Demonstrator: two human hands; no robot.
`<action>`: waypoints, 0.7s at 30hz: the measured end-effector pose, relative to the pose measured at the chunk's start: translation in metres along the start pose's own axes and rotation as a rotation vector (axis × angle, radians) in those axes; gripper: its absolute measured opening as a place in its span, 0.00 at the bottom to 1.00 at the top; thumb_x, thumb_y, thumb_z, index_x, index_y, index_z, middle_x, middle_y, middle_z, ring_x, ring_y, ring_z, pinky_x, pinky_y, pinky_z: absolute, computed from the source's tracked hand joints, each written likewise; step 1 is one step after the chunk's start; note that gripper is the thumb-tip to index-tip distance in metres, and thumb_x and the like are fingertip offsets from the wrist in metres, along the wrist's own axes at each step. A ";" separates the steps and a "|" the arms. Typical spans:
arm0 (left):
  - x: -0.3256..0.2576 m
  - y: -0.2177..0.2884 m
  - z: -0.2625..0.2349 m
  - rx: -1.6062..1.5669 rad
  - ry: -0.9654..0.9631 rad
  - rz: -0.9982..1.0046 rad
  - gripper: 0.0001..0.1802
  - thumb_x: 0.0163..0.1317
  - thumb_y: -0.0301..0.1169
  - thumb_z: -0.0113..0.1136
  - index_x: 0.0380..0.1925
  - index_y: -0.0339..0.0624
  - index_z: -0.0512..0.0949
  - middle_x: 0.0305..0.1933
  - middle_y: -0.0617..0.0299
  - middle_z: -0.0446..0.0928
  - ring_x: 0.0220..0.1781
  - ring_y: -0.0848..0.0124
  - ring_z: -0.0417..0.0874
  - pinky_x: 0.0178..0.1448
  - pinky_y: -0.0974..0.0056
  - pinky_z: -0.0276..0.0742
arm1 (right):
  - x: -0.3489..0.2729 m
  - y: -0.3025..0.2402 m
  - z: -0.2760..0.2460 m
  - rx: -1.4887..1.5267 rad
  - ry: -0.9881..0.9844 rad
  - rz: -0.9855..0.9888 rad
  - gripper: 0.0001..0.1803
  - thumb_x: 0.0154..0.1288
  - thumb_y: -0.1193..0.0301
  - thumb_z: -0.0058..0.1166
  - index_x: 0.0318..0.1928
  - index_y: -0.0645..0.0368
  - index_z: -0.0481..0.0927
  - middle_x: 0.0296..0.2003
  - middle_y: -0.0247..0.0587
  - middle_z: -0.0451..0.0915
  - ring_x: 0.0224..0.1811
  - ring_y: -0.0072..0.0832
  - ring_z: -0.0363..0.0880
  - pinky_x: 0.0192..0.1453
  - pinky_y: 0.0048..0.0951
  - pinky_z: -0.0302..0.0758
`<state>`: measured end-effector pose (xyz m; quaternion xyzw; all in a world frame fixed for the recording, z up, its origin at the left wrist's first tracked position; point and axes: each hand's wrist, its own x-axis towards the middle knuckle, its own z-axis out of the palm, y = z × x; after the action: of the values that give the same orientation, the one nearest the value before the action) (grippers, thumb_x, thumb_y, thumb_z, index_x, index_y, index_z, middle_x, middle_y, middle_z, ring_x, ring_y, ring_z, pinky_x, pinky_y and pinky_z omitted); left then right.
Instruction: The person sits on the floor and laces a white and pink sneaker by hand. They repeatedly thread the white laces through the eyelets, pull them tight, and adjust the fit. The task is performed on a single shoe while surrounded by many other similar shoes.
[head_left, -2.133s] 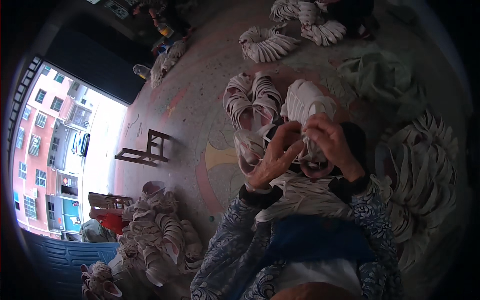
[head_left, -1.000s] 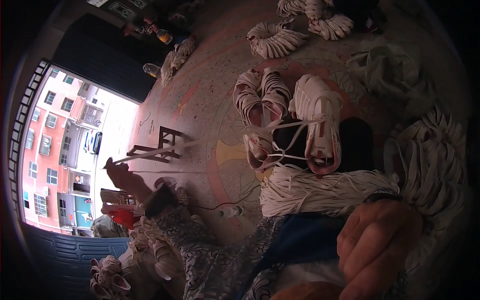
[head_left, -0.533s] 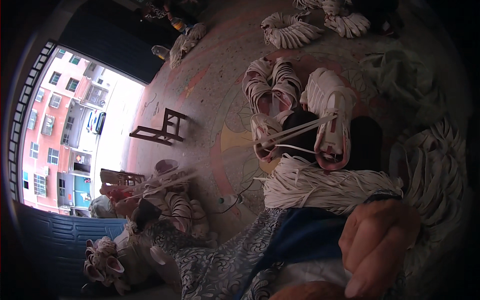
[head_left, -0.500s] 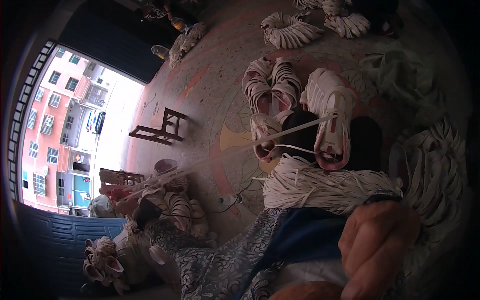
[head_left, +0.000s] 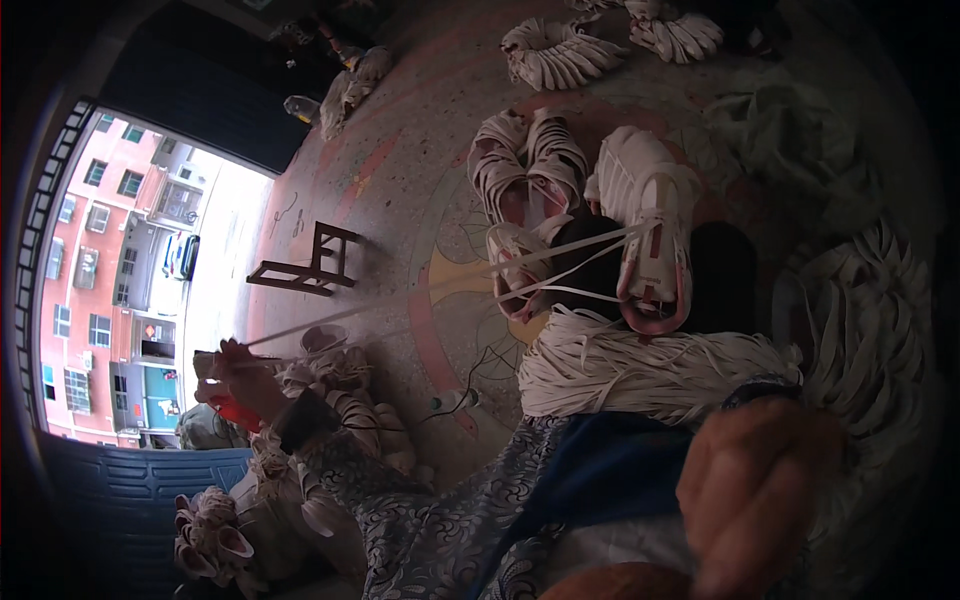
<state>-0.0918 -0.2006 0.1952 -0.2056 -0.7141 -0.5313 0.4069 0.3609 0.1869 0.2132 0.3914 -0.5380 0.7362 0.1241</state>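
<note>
My left hand (head_left: 250, 385), at the end of an outstretched patterned sleeve, is closed on a long pale shoelace (head_left: 400, 304) at the far left. Something red shows at its fingers. The lace stretches taut to a white and pink shoe upper (head_left: 657, 250), which lies on a stack in front of me. Another white lace runs from this upper to a second upper (head_left: 518, 272) beside it. Near me at the lower right, my right hand (head_left: 750, 490) is curled closed and slightly blurred; what it holds, if anything, is hidden. A thick bundle of white laces (head_left: 640, 370) lies across my lap.
More stacked uppers (head_left: 525, 165) stand just beyond. Bundled uppers (head_left: 365, 415) lie below my left forearm. A small dark wooden stool (head_left: 310, 262) lies on the patterned floor (head_left: 400, 170). Laces (head_left: 870, 330) hang at the right, and a green bottle cap (head_left: 437, 403) shows near a cord.
My left hand has moved outward to the left, and the lace is drawn out farther. My right hand keeps about the same place. The whole view has shifted slightly.
</note>
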 end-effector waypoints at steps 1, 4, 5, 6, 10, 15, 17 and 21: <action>-0.018 0.002 0.024 -0.065 -0.060 -0.009 0.16 0.69 0.30 0.45 0.51 0.33 0.75 0.45 0.55 0.74 0.41 0.70 0.80 0.40 0.69 0.79 | -0.002 0.003 0.005 -0.046 0.082 -0.051 0.13 0.52 0.75 0.69 0.38 0.68 0.83 0.31 0.43 0.80 0.29 0.26 0.79 0.27 0.22 0.76; -0.082 0.034 0.080 -0.221 -0.347 -0.015 0.16 0.69 0.30 0.45 0.51 0.33 0.75 0.47 0.55 0.75 0.43 0.69 0.81 0.40 0.69 0.80 | -0.006 0.005 0.021 -0.145 0.253 -0.054 0.13 0.52 0.75 0.69 0.37 0.69 0.83 0.29 0.42 0.80 0.27 0.25 0.79 0.26 0.22 0.76; -0.092 0.067 0.075 -0.163 -0.474 0.011 0.17 0.70 0.32 0.44 0.51 0.31 0.74 0.48 0.53 0.76 0.45 0.66 0.82 0.45 0.66 0.79 | -0.010 -0.009 0.020 -0.094 0.268 0.030 0.12 0.53 0.74 0.69 0.36 0.69 0.83 0.29 0.41 0.80 0.26 0.25 0.79 0.25 0.22 0.76; -0.131 0.075 0.126 -0.242 -0.627 0.003 0.19 0.70 0.33 0.43 0.51 0.30 0.73 0.49 0.51 0.77 0.46 0.62 0.83 0.50 0.63 0.78 | -0.017 -0.015 0.024 -0.163 0.339 0.174 0.12 0.53 0.74 0.69 0.36 0.69 0.83 0.29 0.41 0.80 0.26 0.25 0.79 0.23 0.22 0.76; -0.211 0.147 0.168 -0.500 -0.940 -0.313 0.19 0.71 0.34 0.43 0.44 0.29 0.78 0.48 0.53 0.79 0.46 0.65 0.82 0.49 0.65 0.77 | -0.043 0.002 0.037 -0.146 0.363 0.095 0.12 0.53 0.76 0.68 0.39 0.66 0.83 0.31 0.43 0.81 0.26 0.25 0.80 0.23 0.19 0.76; -0.287 0.197 0.201 -0.720 -1.286 -0.314 0.13 0.70 0.28 0.49 0.43 0.31 0.79 0.41 0.58 0.81 0.40 0.73 0.80 0.45 0.69 0.75 | -0.079 0.036 0.004 -0.312 0.506 0.105 0.09 0.59 0.78 0.59 0.41 0.64 0.82 0.31 0.44 0.80 0.26 0.25 0.80 0.25 0.21 0.77; -0.305 0.214 0.205 -0.733 -1.378 -0.318 0.12 0.69 0.27 0.50 0.44 0.32 0.79 0.37 0.61 0.82 0.37 0.77 0.78 0.40 0.70 0.75 | -0.092 0.045 -0.008 -0.672 0.676 0.307 0.08 0.65 0.76 0.52 0.42 0.62 0.82 0.28 0.38 0.76 0.23 0.21 0.75 0.26 0.21 0.75; -0.330 0.222 0.216 -0.721 -1.477 -0.342 0.10 0.68 0.27 0.52 0.42 0.32 0.79 0.31 0.59 0.81 0.32 0.75 0.80 0.35 0.69 0.75 | -0.110 0.097 -0.039 -0.994 0.984 0.550 0.11 0.64 0.73 0.59 0.43 0.67 0.80 0.33 0.42 0.78 0.28 0.25 0.82 0.27 0.24 0.79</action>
<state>0.1838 0.1227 0.0405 -0.5069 -0.6046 -0.5103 -0.3422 0.3577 0.2102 0.0628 -0.2335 -0.7679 0.5009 0.3239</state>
